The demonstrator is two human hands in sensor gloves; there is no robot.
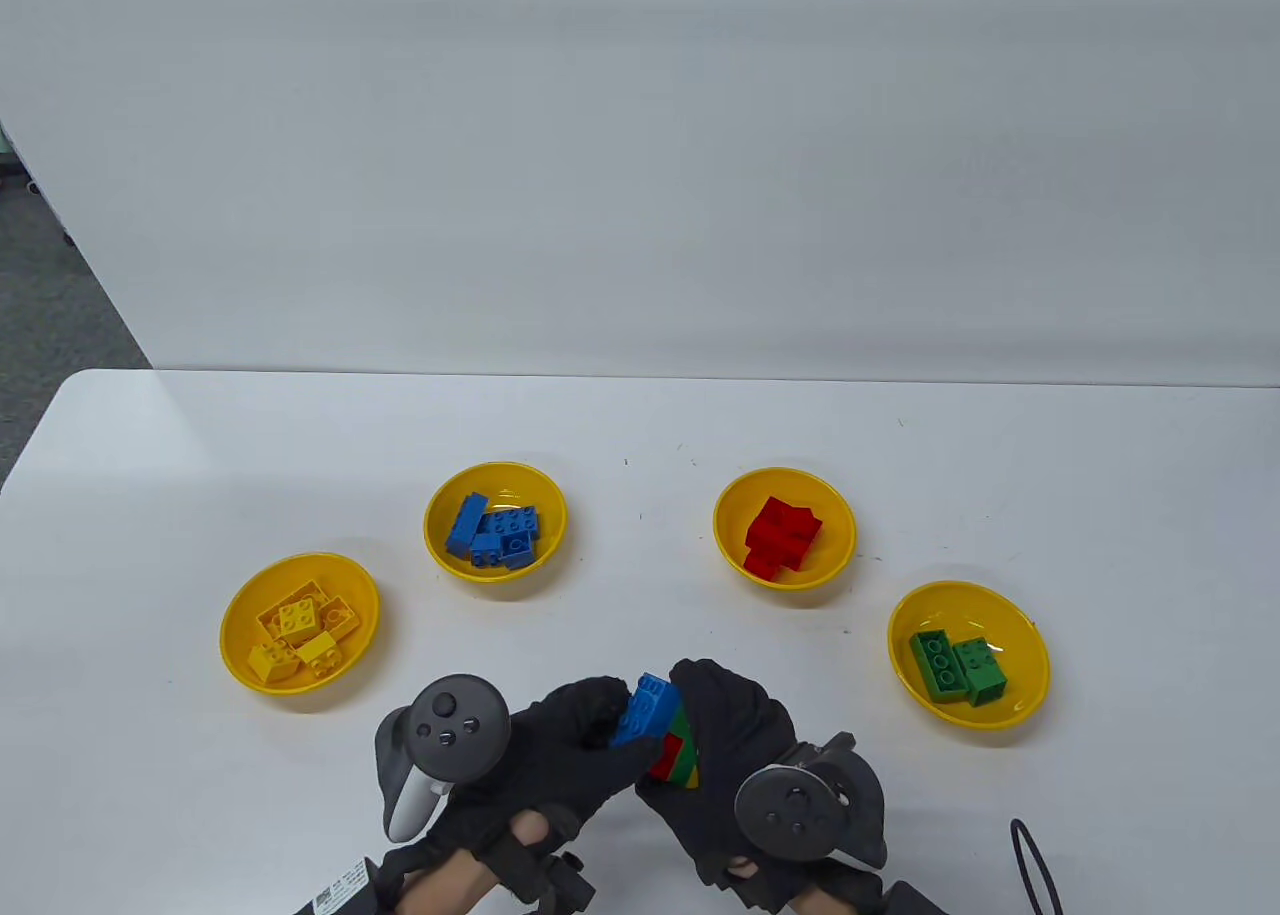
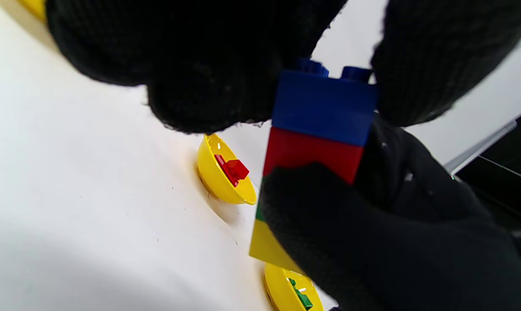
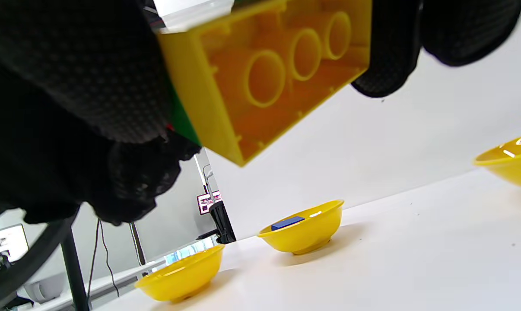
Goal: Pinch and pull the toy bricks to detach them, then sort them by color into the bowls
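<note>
Risk sweep, left to right across the white table (image 1: 640, 425). Far left: yellow plastic bowl of yellow bricks (image 1: 299, 622), heaped near the rim, could be tipped by a careless drop. Just right and farther back: yellow plastic bowl of blue bricks (image 1: 495, 520), likely home for the next piece; already full enough, probably, to bounce a tossed brick out.

Near edge, centre: black-gloved left hand (image 1: 560, 745), fingers curled and clamped on the blue rectangular toy brick (image 1: 646, 710) capping the stack. Blue brick tilted in the table view, seemingly levering off. Danger here: a sudden release, blue piece flying from the pinch, or the grip sliding off the smooth sides.

Below it: short multicoloured stack of red, green and yellow bricks (image 1: 678, 755), held above the table between the two hands. Black-gloved right hand (image 1: 730, 755) wrapped tight round the lower layers, thumb across the red and green in the left wrist view. Hollow yellow underside bare in the right wrist view, nothing supporting it from below; pulling too hard could split a lower joint instead and drop the yellow layer.

Further right: yellow plastic bowl of red bricks (image 1: 784, 527), then yellow plastic bowl of green bricks (image 1: 967, 668) close to the right wrist, an easy knock on withdrawal. Black cable loop (image 1: 1035, 860) at the near right, a possible snag.
</note>
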